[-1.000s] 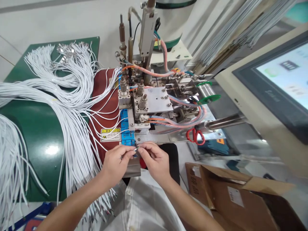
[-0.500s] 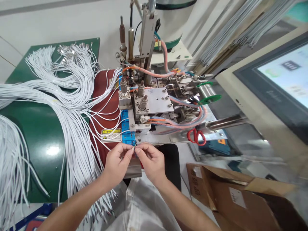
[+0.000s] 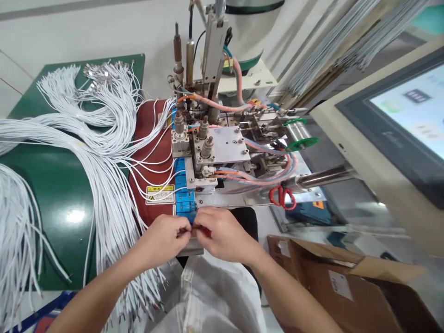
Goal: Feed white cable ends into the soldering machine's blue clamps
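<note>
My left hand [image 3: 167, 238] and my right hand [image 3: 222, 235] meet at the front end of a row of blue clamp blocks [image 3: 184, 196]. Both hands are closed, thumbs and fingers pinched tip to tip. Whatever sits between the fingertips is too small and too covered to name. White cables [image 3: 104, 194] run in a thick bundle left of my left hand, and several of their ends lead into the blue blocks. Beyond my hands stands the metal bench machine [image 3: 227, 145] that the blocks run along.
Red-handled scissors [image 3: 282, 197] and a wire spool with green flanges [image 3: 299, 134] are at the machine's right. A touch screen [image 3: 412, 101] juts in from the right above an open cardboard box [image 3: 357, 296]. A green table [image 3: 65, 208] bears more cables. A warning label [image 3: 160, 194] lies on the red surface.
Both hands have shifted slightly toward me and turned, knuckles now more on top. The small light and green piece visible between the fingertips before is now hidden.
</note>
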`<state>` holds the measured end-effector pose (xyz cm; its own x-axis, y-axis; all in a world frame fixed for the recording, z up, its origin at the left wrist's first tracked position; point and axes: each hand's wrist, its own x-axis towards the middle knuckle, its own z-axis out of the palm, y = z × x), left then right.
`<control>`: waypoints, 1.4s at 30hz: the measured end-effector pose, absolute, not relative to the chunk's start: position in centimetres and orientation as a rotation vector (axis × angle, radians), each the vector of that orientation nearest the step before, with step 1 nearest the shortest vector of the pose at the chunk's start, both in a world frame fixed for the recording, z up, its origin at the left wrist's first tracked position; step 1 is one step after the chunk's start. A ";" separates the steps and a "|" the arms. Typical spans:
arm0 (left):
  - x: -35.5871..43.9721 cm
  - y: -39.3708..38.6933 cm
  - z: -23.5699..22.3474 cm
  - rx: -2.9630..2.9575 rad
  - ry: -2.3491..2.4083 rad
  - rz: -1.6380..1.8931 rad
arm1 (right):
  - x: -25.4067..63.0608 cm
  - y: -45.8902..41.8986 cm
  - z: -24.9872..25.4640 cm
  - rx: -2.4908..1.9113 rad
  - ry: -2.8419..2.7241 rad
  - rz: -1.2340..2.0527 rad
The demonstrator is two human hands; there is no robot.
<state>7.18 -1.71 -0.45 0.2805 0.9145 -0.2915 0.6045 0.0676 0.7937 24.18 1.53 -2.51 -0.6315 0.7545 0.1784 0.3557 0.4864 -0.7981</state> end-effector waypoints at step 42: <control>5.2 -0.6 -2.1 1.969 1.577 0.499 | 22.8 0.7 -7.8 -1.465 -1.578 1.103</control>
<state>5.22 -0.60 -2.06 0.2379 0.9696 -0.0573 0.7602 -0.1491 0.6323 22.78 0.69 -7.81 -0.1088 0.9927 -0.0526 0.3904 -0.0060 -0.9206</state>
